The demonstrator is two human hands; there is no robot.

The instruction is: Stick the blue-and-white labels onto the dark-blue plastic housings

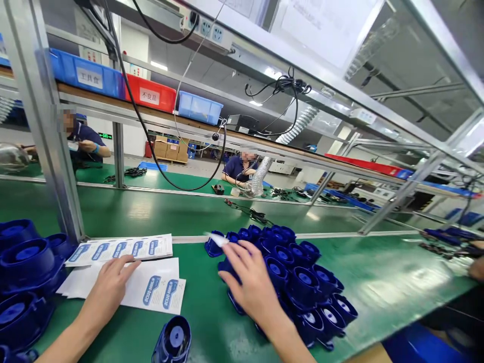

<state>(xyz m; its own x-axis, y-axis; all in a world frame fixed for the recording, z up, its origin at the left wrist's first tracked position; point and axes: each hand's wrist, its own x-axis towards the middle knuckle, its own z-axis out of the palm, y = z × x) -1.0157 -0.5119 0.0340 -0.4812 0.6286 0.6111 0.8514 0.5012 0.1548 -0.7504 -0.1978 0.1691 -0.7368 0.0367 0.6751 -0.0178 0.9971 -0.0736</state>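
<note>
My left hand (111,282) lies palm down on white label sheets (130,297) printed with blue logos, holding nothing I can see. A second stack of label sheets (161,247) is just beyond its fingertips. Over the left edge of a group of dark blue round plastic housings (304,280), my right hand (249,280) has a small white label (217,239) at its fingertips. The label is blurred and its printed side does not show. One single blue housing (176,338) stands upright on the green bench, between my hands and nearer to me.
More blue housings (26,257) are stacked at the left edge. A metal post (62,151) rises behind them. Black cables (259,217) lie on the far bench. Blue and red bins (151,93) sit on the shelf above. Two people (242,166) sit across the benches.
</note>
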